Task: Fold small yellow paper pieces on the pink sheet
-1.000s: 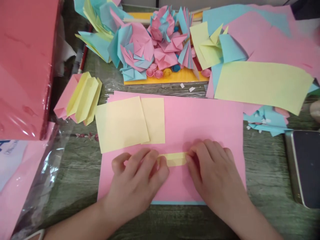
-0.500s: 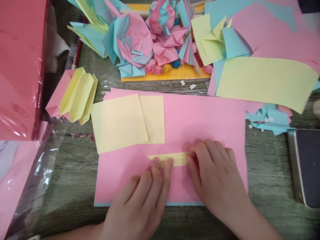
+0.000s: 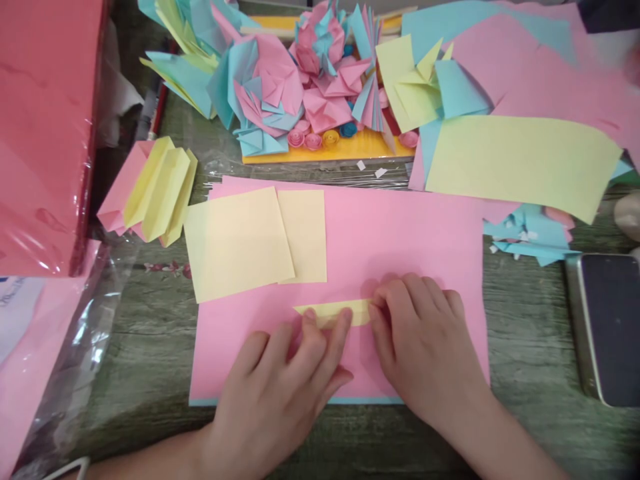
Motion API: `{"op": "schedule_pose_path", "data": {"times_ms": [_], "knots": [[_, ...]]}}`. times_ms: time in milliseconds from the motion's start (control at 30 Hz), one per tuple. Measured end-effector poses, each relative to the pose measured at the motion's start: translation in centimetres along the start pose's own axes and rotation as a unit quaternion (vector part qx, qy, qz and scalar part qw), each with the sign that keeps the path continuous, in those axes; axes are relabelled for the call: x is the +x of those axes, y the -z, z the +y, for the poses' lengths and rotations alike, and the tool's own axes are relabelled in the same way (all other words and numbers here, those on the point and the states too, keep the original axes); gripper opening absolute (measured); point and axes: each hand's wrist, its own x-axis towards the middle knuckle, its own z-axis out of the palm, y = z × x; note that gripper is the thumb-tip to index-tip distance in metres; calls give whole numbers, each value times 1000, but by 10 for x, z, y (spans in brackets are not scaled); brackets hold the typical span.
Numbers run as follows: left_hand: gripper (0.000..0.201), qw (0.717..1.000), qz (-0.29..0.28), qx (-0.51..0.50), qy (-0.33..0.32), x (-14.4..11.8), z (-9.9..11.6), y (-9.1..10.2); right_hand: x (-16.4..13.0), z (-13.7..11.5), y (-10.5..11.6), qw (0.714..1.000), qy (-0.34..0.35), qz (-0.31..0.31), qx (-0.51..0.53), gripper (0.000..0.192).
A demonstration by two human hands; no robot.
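Observation:
A narrow folded strip of yellow paper (image 3: 361,312) lies on a pink sheet (image 3: 415,233), its left end pointed. My left hand (image 3: 280,387) has its fingers spread. Two of its fingertips press the strip down near its left end and middle, and the thumb reaches out to the right below. My right hand (image 3: 425,340) pinches the strip's right end between thumb and forefinger, which hides that tip. Above the hands, two flat pale yellow sheets (image 3: 237,243) overlap on the pink sheet's left part.
Folded paper flowers (image 3: 280,87) crowd an orange board (image 3: 270,159) at the back. A pleated pink and yellow paper (image 3: 160,190) is on the left, beside a red wrapped pack (image 3: 45,133). Loose coloured sheets (image 3: 520,163) and a dark-screened phone (image 3: 610,327) lie to the right.
On the strip, one left fingertip has slid slightly right, and the left thumb now shows. My right hand keeps its pinch. The whole view has shifted slightly.

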Motion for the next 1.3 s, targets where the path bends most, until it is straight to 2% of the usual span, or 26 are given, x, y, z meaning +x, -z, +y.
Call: {"op": "schedule_pose_path", "data": {"times_ms": [300, 533, 700, 867, 1000, 1100, 1300], "knots": [[52, 1000, -11, -1, 11, -1, 1, 1, 1, -4, -1, 1000, -14, 0, -12, 19], [42, 999, 39, 9, -6, -5, 2, 12, 0, -1, 2, 1000, -16, -13, 22, 8], [35, 999, 44, 19, -9, -4, 1, 14, -1, 0, 2, 1000, -9, -12, 12, 10], [34, 999, 35, 27, 5, -3, 2, 13, -1, 4, 2, 998, -23, -25, 59, 12], [28, 997, 76, -1, -9, -3, -3, 8, 0, 9, 4, 992, -48, -39, 111, 12], [26, 996, 80, -34, -31, -2, -11, 1, 0, 11, 4, 989, -59, -50, 128, 10], [21, 994, 72, -71, -40, 4, -19, -9, -2, 13, 5, 981, -67, -17, 181, 5]]}}
